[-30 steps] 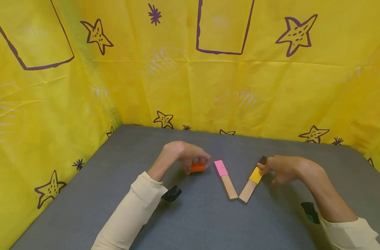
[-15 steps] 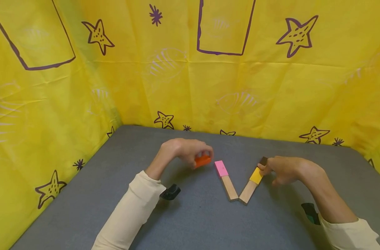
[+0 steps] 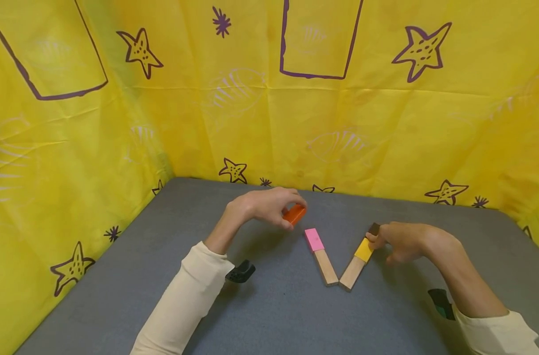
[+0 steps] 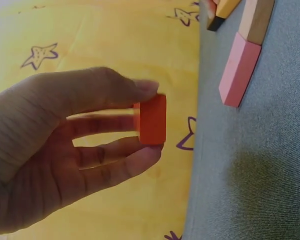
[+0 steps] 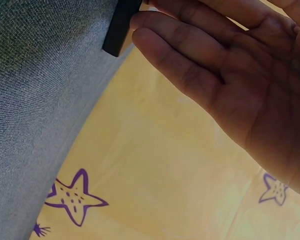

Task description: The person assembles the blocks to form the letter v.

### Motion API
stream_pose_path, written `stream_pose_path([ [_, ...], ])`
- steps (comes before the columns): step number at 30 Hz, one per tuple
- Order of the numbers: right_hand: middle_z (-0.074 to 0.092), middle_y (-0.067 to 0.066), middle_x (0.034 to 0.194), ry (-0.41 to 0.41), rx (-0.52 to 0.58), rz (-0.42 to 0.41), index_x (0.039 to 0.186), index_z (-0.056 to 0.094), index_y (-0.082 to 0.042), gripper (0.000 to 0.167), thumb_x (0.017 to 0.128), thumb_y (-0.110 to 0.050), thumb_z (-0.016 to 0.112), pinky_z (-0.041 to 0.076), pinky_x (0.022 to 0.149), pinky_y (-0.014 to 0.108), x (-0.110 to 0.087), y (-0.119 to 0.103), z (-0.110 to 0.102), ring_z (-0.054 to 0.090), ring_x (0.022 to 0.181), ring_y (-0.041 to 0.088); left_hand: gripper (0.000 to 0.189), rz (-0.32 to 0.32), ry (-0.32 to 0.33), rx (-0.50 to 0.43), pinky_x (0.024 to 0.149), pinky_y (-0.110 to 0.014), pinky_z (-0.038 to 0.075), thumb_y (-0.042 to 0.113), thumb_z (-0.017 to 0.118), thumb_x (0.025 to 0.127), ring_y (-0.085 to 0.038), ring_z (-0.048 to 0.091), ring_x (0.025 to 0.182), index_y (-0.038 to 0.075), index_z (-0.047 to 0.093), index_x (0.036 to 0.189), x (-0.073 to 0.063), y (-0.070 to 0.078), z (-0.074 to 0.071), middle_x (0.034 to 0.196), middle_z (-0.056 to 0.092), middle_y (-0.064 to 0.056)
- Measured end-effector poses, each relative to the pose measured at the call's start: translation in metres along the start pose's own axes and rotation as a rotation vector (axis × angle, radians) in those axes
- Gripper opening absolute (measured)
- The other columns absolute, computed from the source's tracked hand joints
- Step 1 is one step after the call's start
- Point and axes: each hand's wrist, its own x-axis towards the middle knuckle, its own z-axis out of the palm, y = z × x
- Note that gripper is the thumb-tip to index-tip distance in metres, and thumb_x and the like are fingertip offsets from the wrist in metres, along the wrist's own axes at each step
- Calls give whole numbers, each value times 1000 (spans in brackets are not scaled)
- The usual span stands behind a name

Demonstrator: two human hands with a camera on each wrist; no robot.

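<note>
My left hand pinches an orange block between thumb and fingertips, raised above the table beyond the far end of the pink block. In the left wrist view the orange block is upright, with fingers below and thumb on top. A natural wood block continues the pink one; a second plain wood block meets it at a V's point. Up the right arm follow a yellow block and a dark brown block. My right hand holds the dark brown block at its side, partly covering it.
The grey cloth-covered table runs back to a yellow curtain printed with starfish and fish, which also hangs along the left and right sides. A black wrist-worn device sits under the left wrist, another dark one by the right.
My left hand has lifted the orange block off the table and moved it up, away and slightly right, tilting it. The right hand and the V of blocks have stayed in place.
</note>
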Motion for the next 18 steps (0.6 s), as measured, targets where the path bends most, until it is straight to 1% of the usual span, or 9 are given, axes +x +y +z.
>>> stream_pose_path([
  [2,54,26,152,3,2,1,135,69,-2,53,84,-6,84,58,95,50,0,0,1,57,133,52,53,-16,22,-12,97,-34,54,21,75,94,-25,60,115,7,60,142,2,-1,1,131,63,-9],
  [5,55,26,152,6,7,4,135,69,-2,53,84,-6,84,59,94,48,-1,2,1,58,132,52,49,-37,60,-20,88,-29,53,26,78,93,-21,60,104,6,63,136,7,-2,1,118,66,-6],
  [6,55,26,151,6,6,7,135,70,-3,53,84,-6,84,59,93,47,-2,2,1,58,132,52,46,-38,73,-19,85,-27,52,28,78,93,-19,60,99,6,66,132,10,-2,1,112,67,-6],
  [9,55,25,152,3,17,17,135,70,-3,53,84,-6,84,59,94,48,-3,3,1,57,133,52,44,-41,121,-16,79,-26,49,33,79,93,-16,58,90,7,68,127,17,-3,0,102,67,-5],
  [11,56,25,151,3,9,15,135,70,-4,52,84,-6,83,59,94,48,-3,3,1,58,133,52,47,-48,158,-15,79,-26,49,34,80,92,-16,59,90,8,68,129,21,-4,-2,102,68,-4],
  [14,57,23,152,10,-15,14,135,70,-5,53,84,-7,83,58,92,46,-2,3,1,58,132,50,54,-60,210,-12,82,-28,52,35,82,91,-17,60,94,9,66,135,26,-4,-5,107,70,-3],
  [16,57,21,152,13,-33,20,136,70,-6,53,85,-9,83,57,92,45,-2,1,1,59,131,48,56,-77,233,-5,84,-28,53,36,83,90,-17,61,96,10,66,136,30,-4,-7,108,70,-3],
  [18,58,21,151,16,-35,19,136,70,-7,53,85,-8,83,57,85,40,-1,0,0,62,127,44,52,-95,236,-6,83,-29,53,35,83,89,-18,62,95,10,69,132,34,-4,-9,105,71,-4],
])
